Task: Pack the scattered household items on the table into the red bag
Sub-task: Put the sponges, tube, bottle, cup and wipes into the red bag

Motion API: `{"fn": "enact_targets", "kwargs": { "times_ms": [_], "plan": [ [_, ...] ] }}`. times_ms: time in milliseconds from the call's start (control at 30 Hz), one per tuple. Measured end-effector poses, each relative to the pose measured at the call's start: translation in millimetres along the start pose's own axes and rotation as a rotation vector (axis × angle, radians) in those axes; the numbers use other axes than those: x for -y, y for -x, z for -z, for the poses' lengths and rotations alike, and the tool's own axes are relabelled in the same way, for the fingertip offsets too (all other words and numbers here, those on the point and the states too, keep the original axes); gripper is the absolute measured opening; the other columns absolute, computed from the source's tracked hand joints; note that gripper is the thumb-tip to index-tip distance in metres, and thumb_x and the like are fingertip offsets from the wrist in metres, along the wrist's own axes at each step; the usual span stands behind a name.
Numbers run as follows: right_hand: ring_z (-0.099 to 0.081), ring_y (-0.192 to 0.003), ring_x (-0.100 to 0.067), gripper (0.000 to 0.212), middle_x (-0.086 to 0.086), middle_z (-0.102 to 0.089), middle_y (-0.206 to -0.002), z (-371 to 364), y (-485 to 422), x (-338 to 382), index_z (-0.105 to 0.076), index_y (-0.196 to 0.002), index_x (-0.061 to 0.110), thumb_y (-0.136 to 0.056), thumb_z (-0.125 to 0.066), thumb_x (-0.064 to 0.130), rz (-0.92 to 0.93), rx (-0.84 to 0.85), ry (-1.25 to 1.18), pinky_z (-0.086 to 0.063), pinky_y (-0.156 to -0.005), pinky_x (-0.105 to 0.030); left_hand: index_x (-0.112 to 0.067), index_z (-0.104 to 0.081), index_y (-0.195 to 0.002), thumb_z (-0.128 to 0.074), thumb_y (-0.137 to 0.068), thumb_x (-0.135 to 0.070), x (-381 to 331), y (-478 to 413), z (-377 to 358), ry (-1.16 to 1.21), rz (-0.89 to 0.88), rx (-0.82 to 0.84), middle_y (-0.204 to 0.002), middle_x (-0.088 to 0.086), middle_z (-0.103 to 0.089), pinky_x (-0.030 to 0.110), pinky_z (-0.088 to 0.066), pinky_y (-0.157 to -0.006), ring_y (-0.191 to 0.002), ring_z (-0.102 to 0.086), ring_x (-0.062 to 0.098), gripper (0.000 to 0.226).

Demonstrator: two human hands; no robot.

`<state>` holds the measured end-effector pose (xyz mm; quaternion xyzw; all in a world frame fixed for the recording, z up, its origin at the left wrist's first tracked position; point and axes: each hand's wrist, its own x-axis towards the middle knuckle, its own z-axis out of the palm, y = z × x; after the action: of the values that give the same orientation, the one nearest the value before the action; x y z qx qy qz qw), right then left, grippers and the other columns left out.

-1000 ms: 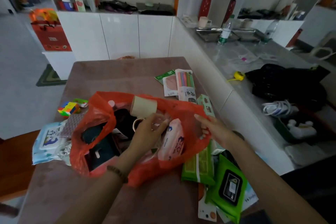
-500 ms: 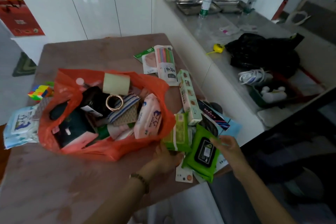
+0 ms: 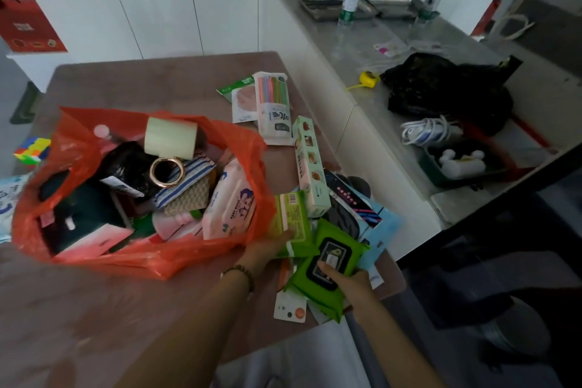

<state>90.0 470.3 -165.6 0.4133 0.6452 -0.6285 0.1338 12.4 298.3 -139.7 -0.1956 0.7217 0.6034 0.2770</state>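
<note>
At lower centre, just right of the red bag (image 3: pixel 141 261): clasps the green wipes pack (image 3: pixel 315 291) in the right hand (image 3: pixel 352 288), thumb on top; rests the left hand (image 3: pixel 267 249) on a lime packet (image 3: pixel 289 217), grip unclear. Calls for a short carry up-left into the bag.

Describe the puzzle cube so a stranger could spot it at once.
Find the red bag on the brown table. Just beyond the bag's left edge, near the table's left side, lies the puzzle cube. It alone is a small block checkered in bright colours; the pack beside it is pale blue and white.
</note>
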Motion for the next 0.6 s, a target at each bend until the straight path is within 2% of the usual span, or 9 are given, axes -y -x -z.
{"fn": "enact_targets", "kwargs": {
  "times_ms": [67,100,133,200,300,333,467,533,600],
  "plan": [
    [-0.062,-0.099,-0.029,0.061,-0.013,-0.063,-0.105,-2.9,7.4,5.7,-0.056,-0.106,0.007,-0.059,-0.087,0.031,-0.043,0.030,-0.029,-0.054,-0.089,-0.042,-0.009,-0.050,-0.129,-0.070,-0.083,-0.027,-7.2,-2.0,-6.7,0.036,0.024,0.054,-0.135,0.008,-0.053,0.032,-0.041,-0.102,-0.123,-0.051,0.025,0.053],
    [-0.062,-0.098,-0.028,0.052,-0.013,-0.063,-0.104,-2.0,6.4,4.0,-0.056,-0.105,0.009,-0.064,-0.085,0.024,-0.050,0.043,-0.044,-0.054,-0.088,-0.042,-0.009,-0.052,-0.126,-0.070,-0.083,-0.025,-7.4,-3.7,-8.3,0.054,0.022,0.068,-0.131,0.009,-0.055,0.029,-0.042,-0.096,-0.115,-0.054,0.024,0.050],
    [-0.063,-0.099,-0.028,0.052,-0.013,-0.064,-0.107,-0.5,5.3,1.4,-0.056,-0.107,0.009,-0.065,-0.084,0.022,-0.046,0.053,-0.058,-0.054,-0.089,-0.044,-0.009,-0.053,-0.124,-0.070,-0.083,-0.023,-9.0,-1.3,-8.6,0.083,0.025,0.086,-0.129,0.008,-0.057,0.027,-0.043,-0.091,-0.106,-0.056,0.021,0.047],
    [-0.064,-0.102,-0.031,0.067,-0.014,-0.065,-0.115,6.1,9.3,1.0,-0.055,-0.119,0.008,-0.061,-0.086,0.023,-0.027,0.069,-0.101,-0.053,-0.090,-0.050,-0.011,-0.056,-0.121,-0.071,-0.082,-0.022,-7.7,-2.4,-6.8,0.122,0.011,0.113,-0.126,0.006,-0.060,0.025,-0.048,-0.081,-0.094,-0.060,0.015,0.043],
    [-0.067,-0.097,-0.034,0.083,-0.016,-0.068,-0.111,26.3,24.1,10.5,-0.056,-0.122,0.010,-0.047,-0.090,0.026,0.015,0.111,-0.139,-0.056,-0.081,-0.052,-0.008,-0.060,-0.116,-0.072,-0.080,-0.015,-5.4,1.6,1.0,0.150,0.007,0.157,-0.118,0.010,-0.066,0.020,-0.056,-0.059,-0.081,-0.067,0.012,0.038],
    [-0.068,-0.094,-0.034,0.083,-0.017,-0.069,-0.109,34.8,32.5,17.7,-0.057,-0.121,0.010,-0.046,-0.089,0.026,0.036,0.121,-0.158,-0.058,-0.077,-0.050,-0.008,-0.060,-0.114,-0.074,-0.077,-0.014,-4.3,4.2,4.8,0.149,0.007,0.170,-0.116,0.012,-0.067,0.023,-0.058,-0.060,-0.082,-0.069,0.015,0.040],
    [-0.070,-0.091,-0.035,0.086,-0.020,-0.072,-0.106,62.7,58.4,51.9,-0.063,-0.117,0.012,-0.041,-0.092,0.036,0.082,0.293,-0.282,-0.060,-0.066,-0.042,-0.009,-0.058,-0.118,-0.083,-0.067,-0.020,-10.9,31.4,18.2,0.091,-0.045,0.247,-0.113,0.011,-0.070,0.044,-0.057,-0.085,-0.097,-0.070,0.025,0.059],
    [-0.071,-0.090,-0.032,0.081,-0.019,-0.072,-0.106,60.9,73.2,71.6,-0.070,-0.109,0.013,-0.036,-0.093,0.041,0.107,0.443,-0.400,-0.060,-0.067,-0.043,-0.012,-0.059,-0.118,-0.080,-0.072,-0.020,-17.2,48.9,21.7,0.075,-0.123,0.292,-0.109,0.007,-0.072,0.040,-0.058,-0.083,-0.094,-0.071,0.022,0.051],
    [-0.073,-0.085,-0.028,0.077,-0.015,-0.074,-0.102,47.4,91.8,91.7,-0.077,-0.094,0.017,-0.023,-0.095,0.042,0.153,0.535,-0.466,-0.060,-0.062,-0.041,-0.020,-0.059,-0.112,-0.071,-0.081,-0.022,-33.8,71.2,26.9,0.083,-0.225,0.304,-0.101,-0.001,-0.072,0.028,-0.060,-0.072,-0.084,-0.072,0.012,0.033]
  ]
}}
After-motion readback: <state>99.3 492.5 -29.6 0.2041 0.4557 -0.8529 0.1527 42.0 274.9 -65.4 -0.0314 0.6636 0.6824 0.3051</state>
